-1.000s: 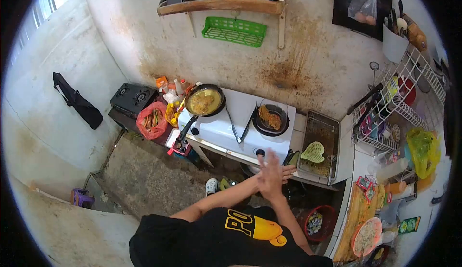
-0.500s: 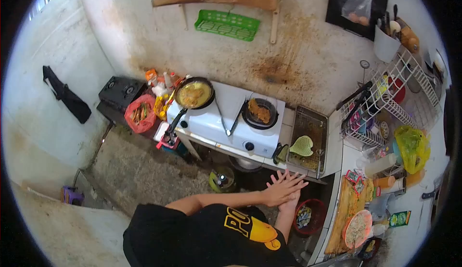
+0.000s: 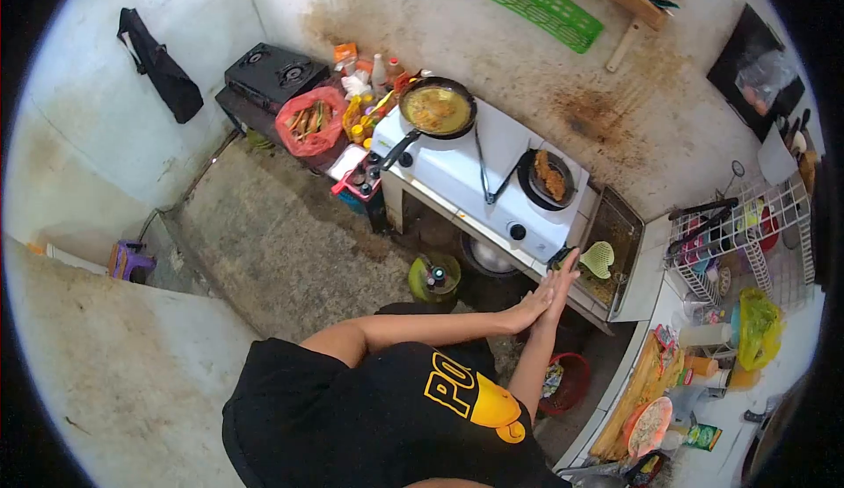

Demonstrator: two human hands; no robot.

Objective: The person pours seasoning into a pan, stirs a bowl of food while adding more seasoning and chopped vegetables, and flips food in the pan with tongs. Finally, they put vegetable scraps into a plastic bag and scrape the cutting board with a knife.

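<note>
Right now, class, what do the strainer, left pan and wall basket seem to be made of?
Strainer: likely plastic, matte; even pale green.
Left pan: probably metal, perhaps coated; dark body on a burner.
Wall basket: apparently moulded plastic, fairly smooth; uniform bright green with regular slots.

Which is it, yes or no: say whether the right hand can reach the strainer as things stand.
Probably yes: the right hand holds nothing visible and appears near the strainer, with nothing seen between them. It would likely first part from the left hand, which it touches.
</note>
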